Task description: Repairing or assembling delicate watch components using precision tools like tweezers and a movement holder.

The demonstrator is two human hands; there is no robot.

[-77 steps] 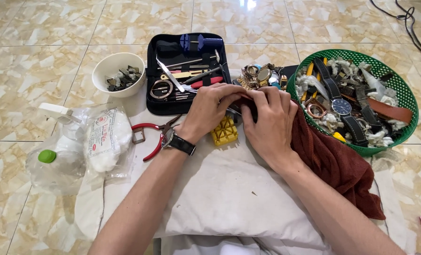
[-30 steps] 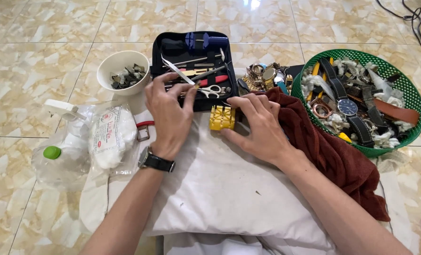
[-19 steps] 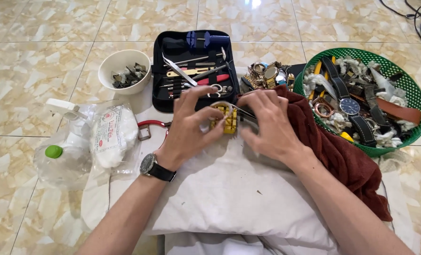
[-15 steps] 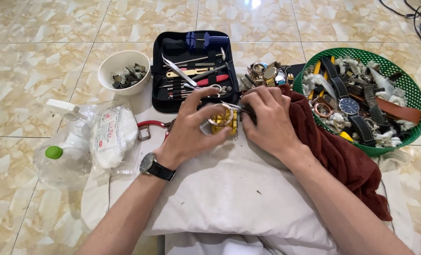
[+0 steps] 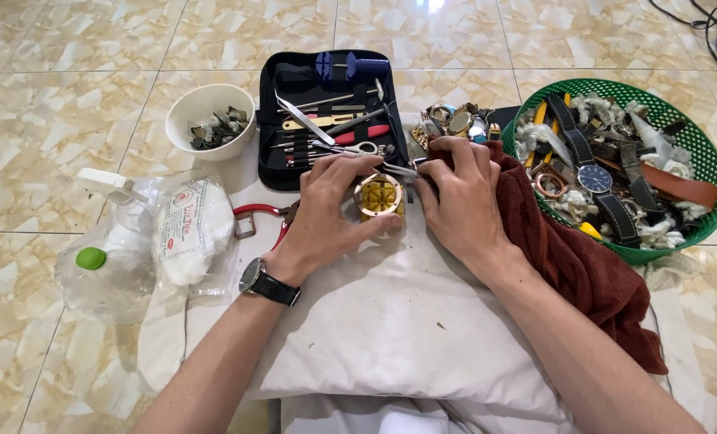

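My left hand (image 5: 326,210) cups a round gold-rimmed watch case set on a yellow holder block (image 5: 379,197), thumb below it and fingers above. A black-strapped wristwatch (image 5: 267,282) is on that wrist. My right hand (image 5: 459,201) lies just right of the block, fingers curled at its edge beside a thin metal tool (image 5: 401,169); whether it grips the tool is hidden. Both hands rest on a white pillow (image 5: 390,329). A dark red cloth (image 5: 583,273) lies under my right forearm.
An open black tool case (image 5: 326,112) holds tweezers, scissors and screwdrivers. A white bowl (image 5: 209,120) of small parts sits left of it. A green basket (image 5: 624,161) of watches and straps is at right. Plastic bags (image 5: 157,241) and red-handled pliers (image 5: 258,217) lie left.
My left hand came back from the pliers side to the yellow block, and both hands closed around it. A round gold-rimmed case now sits on top of the block.
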